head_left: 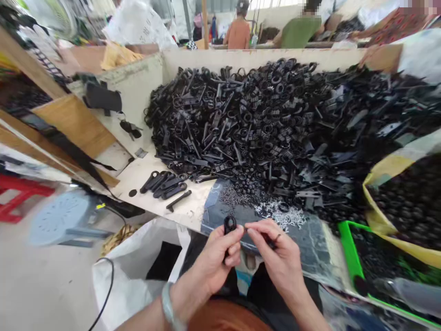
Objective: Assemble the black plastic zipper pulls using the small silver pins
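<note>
Over the front edge of the bench, my left hand (218, 255) is closed around a black plastic part with a ring-shaped end (229, 223), which sticks up above the thumb. My right hand (277, 246) is just to the right, thumb and forefinger pinched together close to that part. A tiny dark bit shows at those fingertips, too small to name. Beyond the hands, small silver screws or pins (284, 214) lie on a dark mat (218, 220), with little dark pieces (237, 195) beside them. Several black ring-ended handles (163, 184) lie to the left.
A big heap of black plastic parts (241, 119) fills the walled bench. At right stand a yellow-edged sack (374, 184) of round black pieces and a green tray (349, 248). A white sack (120, 285) and blue stool (60, 216) are at left. People sit farther back.
</note>
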A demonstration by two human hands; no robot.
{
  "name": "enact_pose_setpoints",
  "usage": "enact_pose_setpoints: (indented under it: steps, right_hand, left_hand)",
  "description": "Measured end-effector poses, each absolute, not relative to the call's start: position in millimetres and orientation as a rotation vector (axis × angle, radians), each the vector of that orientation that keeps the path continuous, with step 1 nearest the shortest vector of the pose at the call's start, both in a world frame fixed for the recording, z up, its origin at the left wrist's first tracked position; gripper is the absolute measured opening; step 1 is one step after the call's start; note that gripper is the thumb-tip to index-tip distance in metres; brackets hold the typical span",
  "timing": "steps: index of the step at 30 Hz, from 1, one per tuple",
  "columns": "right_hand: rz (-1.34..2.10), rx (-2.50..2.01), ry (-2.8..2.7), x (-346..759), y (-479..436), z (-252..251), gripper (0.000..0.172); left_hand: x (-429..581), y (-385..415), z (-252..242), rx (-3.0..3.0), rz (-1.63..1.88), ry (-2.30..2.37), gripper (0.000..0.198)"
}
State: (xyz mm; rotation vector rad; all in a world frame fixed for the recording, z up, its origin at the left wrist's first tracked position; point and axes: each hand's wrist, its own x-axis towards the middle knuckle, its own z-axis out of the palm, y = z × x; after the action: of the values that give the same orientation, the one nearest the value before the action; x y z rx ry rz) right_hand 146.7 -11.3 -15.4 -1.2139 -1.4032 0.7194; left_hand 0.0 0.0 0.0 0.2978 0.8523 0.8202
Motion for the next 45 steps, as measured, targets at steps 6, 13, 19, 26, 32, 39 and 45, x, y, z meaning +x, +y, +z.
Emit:
enact_pose_setpoints:
  steps: [6, 13, 19, 26, 32, 39, 45]
  right_hand:
    - [0.734, -1.214, -1.432, 148.7, -13.1, -14.2, 0.014]
    - [0.68, -1.181, -1.504, 151.4, -15.3, -16.1, 0.017]
    - [0.738, -1.178, -1.487, 154.4, -15.3, -15.4, 0.016]
    - [0.916, -1.227, -1.301, 156.0, -18.5, -26.0, 0.007]
    - [0.796, -1.218, -1.4, 155.9, -21.4, -23.7, 0.011]
    - [0.708, -1.264, -1.485, 160.4, -27.4, -22.6, 0.011]
    - [0.663, -1.293, -1.505, 163.4, -30.3, -26.8, 0.009]
  left_hand:
    - [0.5, 0.3, -2.0, 0.272, 0.82, 0.844, 0.045]
    - [1.9, -2.0, -1.1, 0.298, 0.814, 0.852, 0.041]
    - [1.4, -4.1, -3.0, 0.348, 0.793, 0.85, 0.038]
    - [0.6, -2.3, -4.4, 0.46, 0.8, 0.917, 0.032]
    - [3.7, -1.6, -3.0, 0.09, 0.706, 0.823, 0.034]
    - [3.0, -3.5, -6.1, -0.05, 0.576, 0.762, 0.023]
    - [5.6, -5.2, -0.8, 0.055, 0.601, 0.785, 0.029]
